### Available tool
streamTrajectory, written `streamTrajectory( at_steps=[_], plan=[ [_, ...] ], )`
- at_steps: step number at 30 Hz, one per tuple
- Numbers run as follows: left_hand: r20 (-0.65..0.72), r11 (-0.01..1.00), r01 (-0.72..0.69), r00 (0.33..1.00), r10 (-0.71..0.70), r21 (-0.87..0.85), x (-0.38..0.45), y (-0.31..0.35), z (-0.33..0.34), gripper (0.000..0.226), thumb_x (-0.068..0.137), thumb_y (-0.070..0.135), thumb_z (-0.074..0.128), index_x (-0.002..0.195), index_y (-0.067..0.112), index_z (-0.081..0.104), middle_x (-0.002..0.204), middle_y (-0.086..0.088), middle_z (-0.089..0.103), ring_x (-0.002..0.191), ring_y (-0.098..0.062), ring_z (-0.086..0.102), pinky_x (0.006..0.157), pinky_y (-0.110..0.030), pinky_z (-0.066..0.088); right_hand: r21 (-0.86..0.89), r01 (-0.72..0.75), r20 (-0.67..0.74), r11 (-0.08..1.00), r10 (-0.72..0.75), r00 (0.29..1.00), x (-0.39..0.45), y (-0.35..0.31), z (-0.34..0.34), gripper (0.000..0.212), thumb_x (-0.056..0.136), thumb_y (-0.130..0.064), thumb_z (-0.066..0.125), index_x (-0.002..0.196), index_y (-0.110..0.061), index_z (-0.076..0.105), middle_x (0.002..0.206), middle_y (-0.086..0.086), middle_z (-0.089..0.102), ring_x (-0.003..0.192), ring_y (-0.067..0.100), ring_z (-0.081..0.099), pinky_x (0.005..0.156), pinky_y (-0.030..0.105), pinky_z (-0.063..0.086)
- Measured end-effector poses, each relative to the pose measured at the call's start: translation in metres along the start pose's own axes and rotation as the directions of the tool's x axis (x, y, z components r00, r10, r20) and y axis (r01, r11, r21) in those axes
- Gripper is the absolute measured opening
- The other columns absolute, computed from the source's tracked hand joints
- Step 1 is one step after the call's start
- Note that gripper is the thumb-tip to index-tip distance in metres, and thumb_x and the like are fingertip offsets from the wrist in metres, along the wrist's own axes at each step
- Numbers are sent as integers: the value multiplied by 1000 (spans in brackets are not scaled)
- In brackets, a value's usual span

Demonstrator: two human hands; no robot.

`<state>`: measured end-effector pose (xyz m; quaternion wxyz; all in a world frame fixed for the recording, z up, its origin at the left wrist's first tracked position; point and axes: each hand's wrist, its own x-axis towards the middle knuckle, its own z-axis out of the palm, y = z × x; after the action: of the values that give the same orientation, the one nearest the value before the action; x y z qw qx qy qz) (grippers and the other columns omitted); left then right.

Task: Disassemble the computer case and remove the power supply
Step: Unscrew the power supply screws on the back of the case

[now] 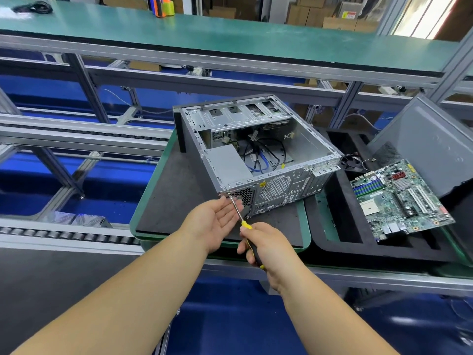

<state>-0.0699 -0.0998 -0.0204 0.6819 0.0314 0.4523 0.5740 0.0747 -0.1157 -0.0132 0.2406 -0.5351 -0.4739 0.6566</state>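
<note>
An open metal computer case lies on its side on a dark foam tray, with loose cables inside. The grey power supply sits in the case's near left corner. My right hand grips a yellow and black screwdriver; its tip is at the case's rear panel near the power supply's corner. My left hand is held palm up with straight fingers just under the screwdriver's shaft, fingertips beside the case's rear corner.
A green motherboard lies tilted in a second foam tray at the right, with a small black fan behind it. A grey side panel leans at the far right. Roller conveyor rails run at the left.
</note>
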Motion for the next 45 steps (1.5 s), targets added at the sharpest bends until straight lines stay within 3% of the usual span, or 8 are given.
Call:
streamTrajectory(
  at_steps=[5, 10, 16, 21, 32, 40, 45],
  plan=[
    [-38, 999, -15, 999, 14, -49, 1, -3, 6, 23, 99, 18, 52, 104, 1, 66, 97, -12, 75, 86, -17, 73, 69, -26, 55, -22, -17, 9, 1000, 17, 1000, 2, 6, -3, 15, 99, -28, 53, 95, -15, 59, 67, 3, 66, 45, 11, 44, 47, 22, 37],
    [-118, 999, -40, 992, 41, 8, 1, -4, 11, 19, 94, 23, 61, 99, 7, 69, 92, -6, 76, 85, -13, 72, 69, -24, 53, -41, 30, -25, 999, -31, 999, 0, 7, -7, 14, 99, -26, 51, 93, -15, 58, 67, 2, 66, 46, 12, 47, 52, 25, 38],
    [-168, 999, -53, 984, 54, 13, 4, -6, 10, 15, 90, 25, 66, 95, 11, 70, 86, -3, 77, 74, -9, 73, 61, -21, 53, -22, 112, -77, 993, -113, 991, 10, -8, -6, 12, 97, -22, 50, 90, -18, 59, 67, -1, 64, 63, 13, 51, 68, 30, 41],
    [-189, 996, -76, 980, 66, -41, 7, -8, 11, 12, 88, 20, 70, 91, 8, 70, 80, -3, 76, 70, -8, 73, 51, -17, 53, -19, 108, -45, 994, -109, 993, 18, -15, -2, 12, 96, -23, 50, 90, -20, 60, 67, -1, 63, 64, 13, 51, 68, 30, 43],
    [-199, 989, -133, 973, 117, -67, 7, -15, 13, 12, 90, 19, 66, 95, 9, 71, 88, -5, 76, 78, -10, 73, 52, -18, 54, -67, 31, -65, 997, -36, 997, 15, 4, -14, 14, 95, -23, 51, 93, -13, 60, 64, 0, 63, 62, 15, 51, 69, 33, 43],
    [-186, 994, -104, 978, 98, -20, 0, -14, 12, 23, 98, 19, 50, 102, 6, 69, 99, -9, 75, 94, -17, 71, 73, -25, 54, -163, 45, 21, 986, -43, 999, 12, 4, -14, 15, 94, -27, 50, 90, -16, 60, 67, 3, 70, 49, 12, 51, 53, 26, 40],
    [-155, 995, -85, 985, 77, -47, -3, -16, 11, 25, 96, 15, 47, 103, 5, 69, 97, -10, 75, 88, -17, 73, 74, -26, 53, -152, 27, 52, 988, -19, 998, 13, 6, -9, 18, 96, -28, 48, 91, -16, 59, 63, 4, 69, 46, 14, 50, 48, 25, 37]
  ],
)
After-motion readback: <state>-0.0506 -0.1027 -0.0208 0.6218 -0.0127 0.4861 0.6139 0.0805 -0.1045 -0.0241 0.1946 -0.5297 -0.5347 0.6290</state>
